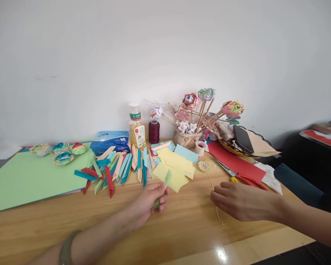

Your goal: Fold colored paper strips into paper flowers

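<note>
My left hand (154,200) is closed around a folded green paper strip (167,177), its pale tip sticking up past the fingers above yellow paper sheets (179,162). My right hand (231,200) hovers low over the table, back upward, fingers together and curled. A thin string (220,218) passes beneath its fingertips; whether they grip it is hidden. That string leads up toward a small ring-shaped spool (203,166). Beside the right hand lie scissors (231,172) with red and yellow handles. Several folded paper strips (118,167), red, blue, green and peach, lie piled left of the yellow sheets.
Several paper flower heads (63,158) rest on green card (41,180) at left. Along the wall stand a blue tissue pack (110,141), a bottle (138,129), a maroon thread spool (153,132) and a basket (188,139) of paper flowers. Red paper (234,160) lies right.
</note>
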The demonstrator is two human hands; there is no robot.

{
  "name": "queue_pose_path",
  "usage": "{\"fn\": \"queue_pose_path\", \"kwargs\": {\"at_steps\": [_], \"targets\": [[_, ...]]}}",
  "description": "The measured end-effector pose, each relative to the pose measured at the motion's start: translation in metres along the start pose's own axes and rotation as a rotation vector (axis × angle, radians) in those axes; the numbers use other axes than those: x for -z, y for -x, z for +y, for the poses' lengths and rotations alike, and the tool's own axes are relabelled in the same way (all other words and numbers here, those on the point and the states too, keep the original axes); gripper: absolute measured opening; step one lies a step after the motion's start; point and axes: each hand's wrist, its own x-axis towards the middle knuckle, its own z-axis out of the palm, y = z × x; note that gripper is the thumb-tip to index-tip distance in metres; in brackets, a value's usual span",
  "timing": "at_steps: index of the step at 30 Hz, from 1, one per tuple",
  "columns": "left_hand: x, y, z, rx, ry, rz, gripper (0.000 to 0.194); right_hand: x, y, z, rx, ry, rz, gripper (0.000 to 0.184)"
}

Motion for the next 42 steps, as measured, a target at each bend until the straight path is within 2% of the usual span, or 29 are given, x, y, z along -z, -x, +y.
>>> {"fn": "queue_pose_path", "kwargs": {"at_steps": [3,5,8,11,12,13,15,17,19,23,26,28,32,35,39,42], "targets": [[0.0,0.0,0.0,0.001,-0.003,0.0,0.033,-0.006,-0.008,0.002,0.051,-0.046,0.0,0.027],[0.001,0.0,0.0,0.001,0.003,-0.008,0.034,-0.011,-0.012,0.005,-0.012,-0.129,0.009,0.029],[0.003,0.0,0.0,-0.009,0.021,-0.01,0.035,-0.01,-0.017,0.018,-0.356,-0.388,0.111,0.024],[0.004,0.0,0.002,-0.043,0.05,-0.01,0.036,0.003,-0.024,0.035,-0.757,-0.721,0.376,0.008],[0.004,0.0,0.004,-0.052,0.059,-0.002,0.037,0.008,-0.028,0.04,-0.862,-0.837,0.468,0.01],[0.003,0.0,0.007,-0.057,0.065,0.01,0.038,0.011,-0.033,0.044,-0.942,-0.97,0.552,0.013],[0.003,0.001,0.012,-0.073,0.067,0.037,0.04,0.014,-0.045,0.047,-1.014,-1.199,0.703,0.016],[0.003,0.0,0.016,-0.111,0.034,0.056,0.041,0.013,-0.06,0.045,-0.997,-1.338,0.818,0.017],[0.005,-0.003,0.018,-0.167,-0.037,0.079,0.039,0.011,-0.078,0.039,-0.957,-1.438,0.852,0.019],[0.013,-0.015,0.016,-0.314,-0.192,0.2,0.029,0.015,-0.113,0.02,-0.846,-1.558,0.668,0.024],[0.018,-0.021,0.013,-0.455,-0.312,0.305,0.027,0.017,-0.133,0.009,-0.753,-1.561,0.609,0.025],[0.02,-0.021,0.012,-0.492,-0.415,0.361,0.027,0.012,-0.142,0.005,-0.74,-1.569,0.631,0.024],[0.02,-0.018,0.012,-0.504,-0.508,0.396,0.024,-0.005,-0.15,-0.004,-0.735,-1.565,0.761,0.019],[0.017,-0.013,0.014,-0.505,-0.573,0.407,0.025,-0.011,-0.15,-0.01,-0.737,-1.549,0.812,0.015],[0.013,-0.007,0.019,-0.485,-0.617,0.427,0.023,-0.011,-0.148,-0.013,-0.762,-1.574,0.836,0.017],[0.01,-0.002,0.021,-0.493,-0.555,0.366,0.017,-0.011,-0.148,-0.014,-0.779,-1.601,0.824,0.021]]}}
